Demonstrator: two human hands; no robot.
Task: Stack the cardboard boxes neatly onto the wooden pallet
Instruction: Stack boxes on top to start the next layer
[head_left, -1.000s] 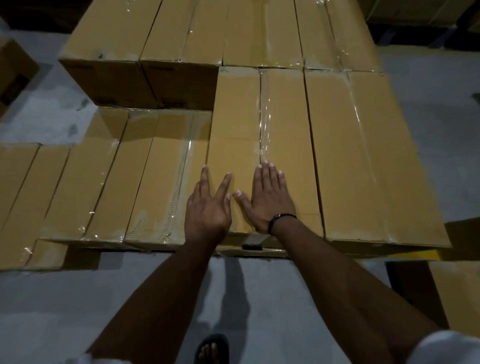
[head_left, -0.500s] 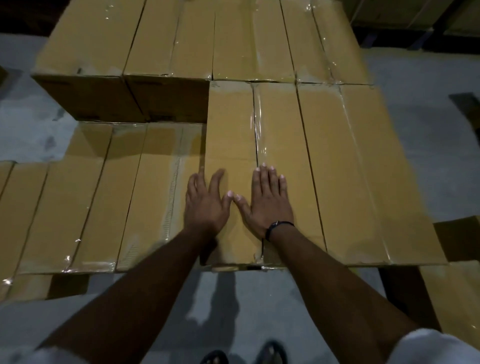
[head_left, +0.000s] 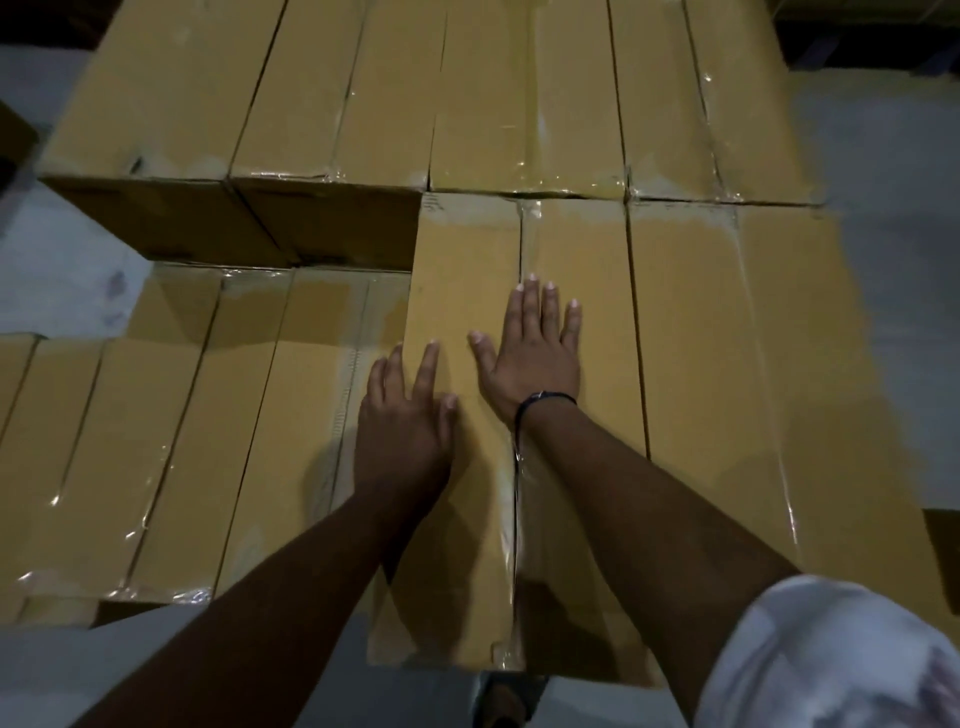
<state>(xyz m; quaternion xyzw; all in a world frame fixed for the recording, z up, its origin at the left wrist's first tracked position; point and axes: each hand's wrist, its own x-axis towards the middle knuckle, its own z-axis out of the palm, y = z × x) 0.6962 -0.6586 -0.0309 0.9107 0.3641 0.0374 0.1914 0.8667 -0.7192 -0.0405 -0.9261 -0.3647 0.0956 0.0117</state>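
The right hand (head_left: 530, 358) now lies farther up the cardboard box (head_left: 462, 260) than a second ago, ahead of the left hand (head_left: 402, 431) instead of level with it. Both rest flat, fingers (head_left: 545, 312) straight and slightly spread, holding nothing. The box sits in the top layer, its far end touching the back row of boxes (head_left: 524, 104), above a lower layer (head_left: 171, 415). The floor (head_left: 883, 156) is grey concrete in a dim room. Marks at the box's far corner are unreadable.

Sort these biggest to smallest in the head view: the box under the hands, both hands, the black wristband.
1. Box under the hands
2. Right hand and left hand: look alike, tied
3. Black wristband
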